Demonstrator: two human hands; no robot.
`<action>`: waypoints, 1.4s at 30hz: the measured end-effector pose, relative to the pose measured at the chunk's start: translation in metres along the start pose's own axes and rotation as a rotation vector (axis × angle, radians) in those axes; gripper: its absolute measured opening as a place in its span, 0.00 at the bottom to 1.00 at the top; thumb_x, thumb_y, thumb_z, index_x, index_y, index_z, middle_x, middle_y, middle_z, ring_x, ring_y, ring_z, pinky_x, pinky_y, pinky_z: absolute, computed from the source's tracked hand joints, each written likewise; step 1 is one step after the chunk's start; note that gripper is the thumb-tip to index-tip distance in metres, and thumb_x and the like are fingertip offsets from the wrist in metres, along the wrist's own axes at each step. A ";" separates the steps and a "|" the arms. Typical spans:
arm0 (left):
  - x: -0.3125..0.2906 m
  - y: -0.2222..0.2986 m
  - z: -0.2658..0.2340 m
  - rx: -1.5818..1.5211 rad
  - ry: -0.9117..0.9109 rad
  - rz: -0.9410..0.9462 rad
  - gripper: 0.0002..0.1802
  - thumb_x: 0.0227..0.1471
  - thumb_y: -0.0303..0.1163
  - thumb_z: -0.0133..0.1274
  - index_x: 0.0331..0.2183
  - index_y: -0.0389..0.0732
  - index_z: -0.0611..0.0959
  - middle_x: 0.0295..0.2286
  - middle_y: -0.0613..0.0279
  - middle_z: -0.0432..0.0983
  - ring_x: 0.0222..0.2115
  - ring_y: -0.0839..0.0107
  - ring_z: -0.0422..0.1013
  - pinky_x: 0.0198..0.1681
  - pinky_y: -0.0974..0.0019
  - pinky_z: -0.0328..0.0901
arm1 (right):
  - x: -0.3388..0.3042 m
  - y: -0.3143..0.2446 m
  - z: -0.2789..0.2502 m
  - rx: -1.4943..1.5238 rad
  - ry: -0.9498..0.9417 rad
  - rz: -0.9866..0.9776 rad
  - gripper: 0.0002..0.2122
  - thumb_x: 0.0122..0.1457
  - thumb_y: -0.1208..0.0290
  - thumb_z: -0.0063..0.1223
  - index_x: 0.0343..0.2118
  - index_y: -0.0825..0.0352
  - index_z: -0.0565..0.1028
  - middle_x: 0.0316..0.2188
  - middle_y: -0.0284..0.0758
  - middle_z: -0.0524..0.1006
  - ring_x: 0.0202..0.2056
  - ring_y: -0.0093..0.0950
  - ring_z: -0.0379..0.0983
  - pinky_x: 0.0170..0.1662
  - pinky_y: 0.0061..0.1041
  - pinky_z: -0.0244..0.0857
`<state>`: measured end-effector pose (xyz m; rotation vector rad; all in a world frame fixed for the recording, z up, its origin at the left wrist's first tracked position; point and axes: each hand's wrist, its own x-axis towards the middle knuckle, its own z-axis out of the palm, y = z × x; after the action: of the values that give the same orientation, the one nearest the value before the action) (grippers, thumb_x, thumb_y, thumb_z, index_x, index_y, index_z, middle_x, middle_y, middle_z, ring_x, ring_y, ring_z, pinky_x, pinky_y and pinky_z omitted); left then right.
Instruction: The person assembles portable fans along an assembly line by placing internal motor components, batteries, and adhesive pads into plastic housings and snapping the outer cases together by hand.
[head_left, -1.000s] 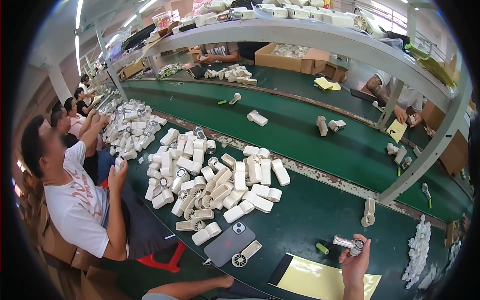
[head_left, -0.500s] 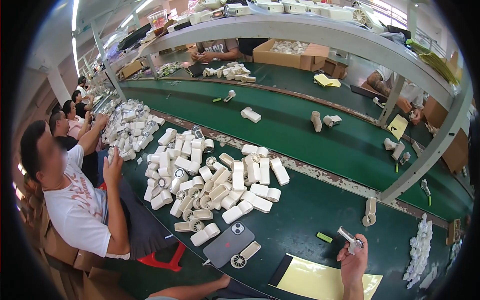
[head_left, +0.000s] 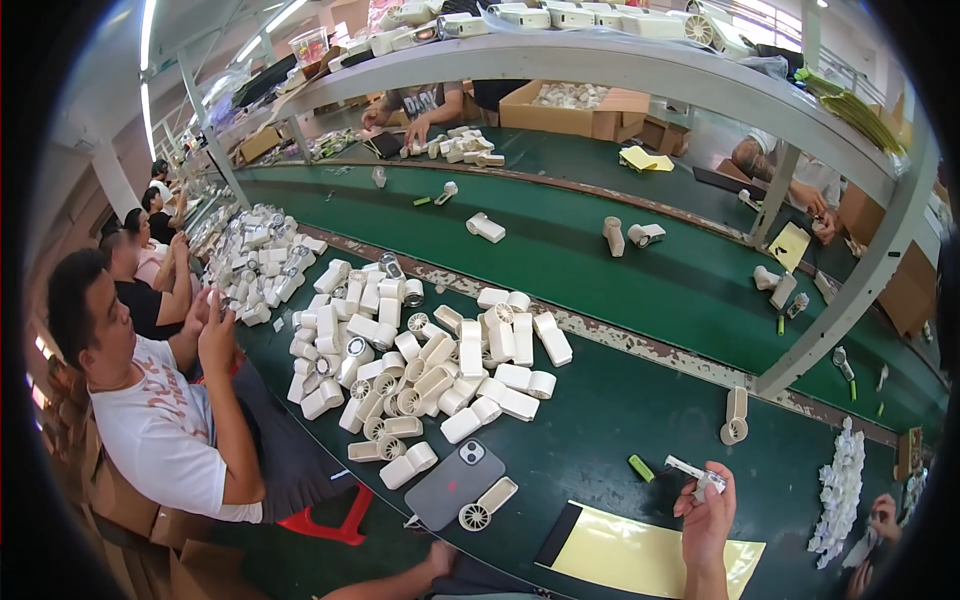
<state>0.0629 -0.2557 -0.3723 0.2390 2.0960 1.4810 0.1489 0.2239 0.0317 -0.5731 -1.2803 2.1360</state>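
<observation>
My right hand (head_left: 708,508) is closed round a small white-and-silver fan part (head_left: 706,480) at the lower right. A narrow whitish bar of the part points up and left from my fingers. Just left of it on the green table lies a bright green battery-like cylinder (head_left: 641,467). Under my wrist is a yellow sheet (head_left: 620,552) with a black strip along its left end. Beyond the hand, an open cream fan housing (head_left: 736,415) lies near the table's far edge. My left hand is not in view.
A large heap of cream fan housings (head_left: 440,370) covers the left table, beside a grey phone (head_left: 455,485). Crumpled white pieces (head_left: 838,490) lie at right, near another person's hands (head_left: 880,517). A co-worker (head_left: 165,420) sits left. A metal post (head_left: 838,300) rises beside the green belt (head_left: 560,240).
My right hand has turned the fan part, so its bar looks narrower and whiter. The green cylinder lies at a steeper angle. Another person's hands have appeared at the right edge.
</observation>
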 end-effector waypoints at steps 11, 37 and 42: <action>-0.101 0.404 -0.014 0.727 -0.498 0.910 0.30 0.63 0.42 0.51 0.59 0.34 0.67 0.49 0.46 0.76 0.46 0.62 0.76 0.44 0.55 0.70 | -0.002 -0.003 -0.001 -0.065 0.031 -0.080 0.16 0.69 0.62 0.47 0.54 0.65 0.65 0.28 0.38 0.77 0.25 0.25 0.73 0.29 0.22 0.68; 0.139 0.498 -0.011 1.336 0.177 1.027 0.28 0.48 0.33 0.64 0.50 0.37 0.76 0.50 0.55 0.72 0.53 0.59 0.68 0.55 0.57 0.63 | 0.002 -0.003 -0.012 -0.022 0.089 -0.113 0.15 0.71 0.59 0.42 0.48 0.67 0.70 0.24 0.36 0.75 0.22 0.24 0.71 0.26 0.22 0.65; 0.145 0.502 -0.011 1.399 0.139 1.098 0.19 0.49 0.32 0.63 0.42 0.36 0.78 0.45 0.57 0.76 0.48 0.59 0.72 0.52 0.57 0.66 | 0.004 -0.002 -0.014 -0.010 0.101 -0.126 0.16 0.71 0.58 0.41 0.48 0.67 0.70 0.23 0.36 0.75 0.22 0.24 0.71 0.26 0.22 0.65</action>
<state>-0.1478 -0.0110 0.0390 2.0348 2.8801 0.0303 0.1551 0.2358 0.0267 -0.5816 -1.2391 1.9737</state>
